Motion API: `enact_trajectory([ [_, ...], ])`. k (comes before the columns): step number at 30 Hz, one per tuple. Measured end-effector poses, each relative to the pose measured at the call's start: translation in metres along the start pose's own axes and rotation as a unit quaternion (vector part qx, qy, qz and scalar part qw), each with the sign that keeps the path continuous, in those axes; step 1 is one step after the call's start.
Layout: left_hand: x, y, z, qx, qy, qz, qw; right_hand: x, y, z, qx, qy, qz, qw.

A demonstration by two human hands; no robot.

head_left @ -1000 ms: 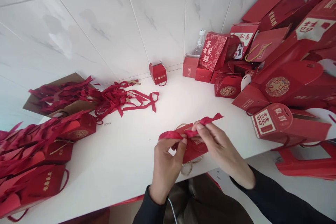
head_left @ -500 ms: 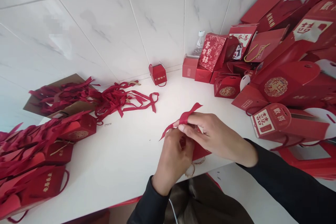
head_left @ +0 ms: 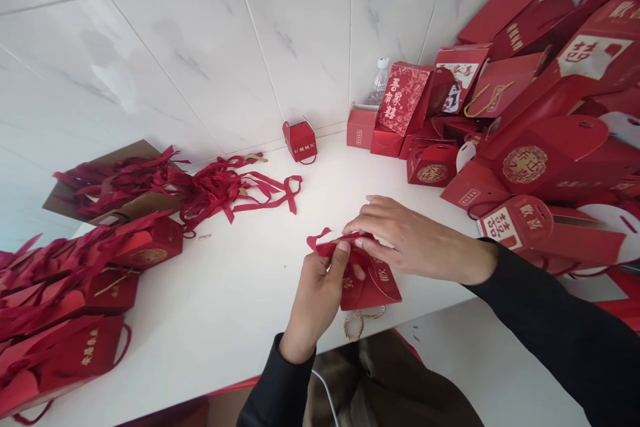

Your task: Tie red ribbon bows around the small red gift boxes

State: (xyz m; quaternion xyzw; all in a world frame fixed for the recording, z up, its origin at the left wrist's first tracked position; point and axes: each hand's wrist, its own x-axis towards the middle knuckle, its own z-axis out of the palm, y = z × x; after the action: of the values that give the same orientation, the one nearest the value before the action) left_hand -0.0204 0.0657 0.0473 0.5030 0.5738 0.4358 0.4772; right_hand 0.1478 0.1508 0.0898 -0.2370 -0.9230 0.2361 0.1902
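Observation:
A small red gift box (head_left: 376, 290) with pale lettering sits near the table's front edge, and a twisted gold cord (head_left: 355, 327) hangs from its near side. Red ribbon (head_left: 314, 242) lies bunched over the top of the box. My left hand (head_left: 320, 290) is closed at the box's top left, its thumb pressed on the ribbon. From the right my right hand (head_left: 405, 237) reaches over the box, fingertips closed on the ribbon. The fingers partly hide where the ribbon meets the box.
Loose red ribbons (head_left: 220, 183) spill from a cardboard box (head_left: 140, 147) at back left. Rows of ribboned red boxes (head_left: 100, 347) fill the left side. Stacked red gift boxes (head_left: 530, 153) crowd the right. A small red box (head_left: 301, 140) and a plastic bottle (head_left: 380, 80) stand by the wall.
My right hand has shifted slightly away from my left, and the ribbon end that stuck up between them is now lower. More of the gift box's lettered front shows.

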Motion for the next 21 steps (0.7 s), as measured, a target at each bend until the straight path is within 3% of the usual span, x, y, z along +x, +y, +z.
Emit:
enact_trajectory([
  [3, 0.000, 0.002, -0.002, -0.049, -0.003, 0.002, 0.999, -0.010, -0.006, -0.003, 0.011, 0.033, 0.046, 0.998],
  [7, -0.001, 0.005, -0.005, -0.106, -0.023, -0.003, 0.994, -0.022, -0.015, -0.009, 0.105, -0.034, 0.143, 0.984],
  [10, -0.001, 0.006, -0.005, -0.099, -0.023, -0.018, 0.995, -0.022, -0.014, -0.006, 0.123, -0.009, 0.167, 0.978],
  [13, -0.001, 0.003, 0.000, -0.061, 0.017, -0.003, 0.998, -0.018, -0.008, 0.003, 0.144, 0.004, 0.181, 0.973],
  [16, -0.001, -0.005, 0.006, 0.055, 0.096, 0.082, 0.990, -0.016, 0.000, 0.012, 0.189, -0.028, 0.184, 0.964],
  [19, 0.000, -0.016, 0.012, 0.173, 0.150, 0.214, 0.949, -0.014, 0.008, 0.019, 0.243, -0.040, 0.172, 0.954],
  [21, 0.001, -0.022, 0.014, 0.212, 0.177, 0.266, 0.923, -0.012, 0.012, 0.021, 0.275, -0.042, 0.166, 0.946],
])
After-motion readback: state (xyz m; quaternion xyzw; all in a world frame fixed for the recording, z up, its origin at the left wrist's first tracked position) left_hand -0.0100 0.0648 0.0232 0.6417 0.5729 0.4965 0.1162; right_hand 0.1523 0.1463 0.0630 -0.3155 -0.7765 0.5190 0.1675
